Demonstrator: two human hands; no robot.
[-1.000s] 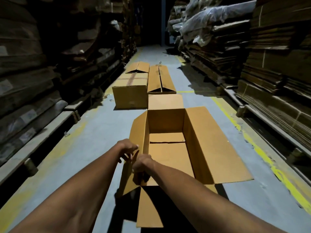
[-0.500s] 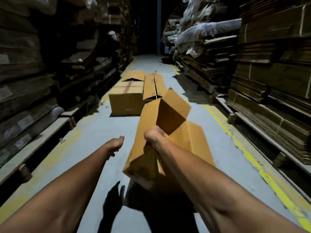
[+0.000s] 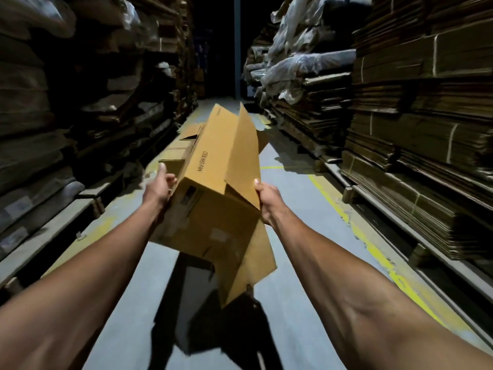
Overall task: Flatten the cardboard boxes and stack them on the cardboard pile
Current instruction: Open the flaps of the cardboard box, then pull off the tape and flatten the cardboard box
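A long brown cardboard box is lifted off the floor in the middle of the aisle, tilted away from me with its flaps hanging loose. My left hand grips its left edge near the upper corner. My right hand holds the right side, thumb over the edge of a raised flap. More cardboard boxes lie on the floor behind it, mostly hidden by the held box.
Tall stacks of flattened cardboard line the right side on pallets. Dark shelves of cardboard run along the left. Plastic-wrapped bundles sit high at the right. The grey floor has yellow lines.
The box has come up off the floor and turned over. My left hand, free half a second ago, now grips its left edge; my right hand has shifted to the right flap.
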